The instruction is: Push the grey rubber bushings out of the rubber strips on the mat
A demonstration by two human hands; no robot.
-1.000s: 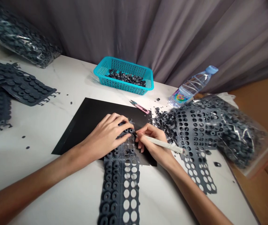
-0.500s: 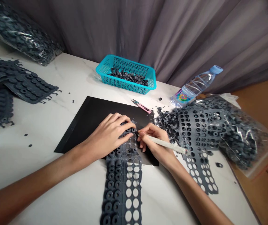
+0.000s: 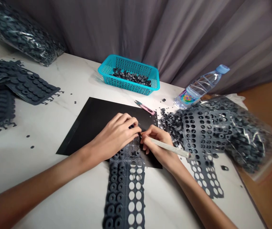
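**Stick tip worked at grey ring strip, centre frame**

Left hand [image 3: 117,135] lies on the upper end of the dark grey rubber strip of moulded rings [image 3: 124,187], centre of frame; fingers curled, tips bunched at the strip edge; cannot tell if it pinches a ring or only pins the strip down. Right hand [image 3: 158,144] is clenched pen-style round a pale thin stick [image 3: 171,149], tip at the strip right by the left fingertips.

The strip's top end rests on a black flat mat [image 3: 90,124] and the rest runs down to the bottom edge over the white marble-look table [image 3: 43,178]; its right columns are already empty holes, its left columns still hold rings.

Judgement: best to keep the strip flat, press close beside the ring being worked, and hold the stick steep so it won't skid toward the fingers.

Around: teal plastic basket [image 3: 131,89] of rings upper centre; pink snips [image 3: 145,108] just above the mat's right corner; loose ring pile [image 3: 169,122], punched-out strip [image 3: 199,143], clear bag [image 3: 252,143] and plastic water bottle [image 3: 200,86] at right; stacked grey sheets [image 3: 23,84] at left.
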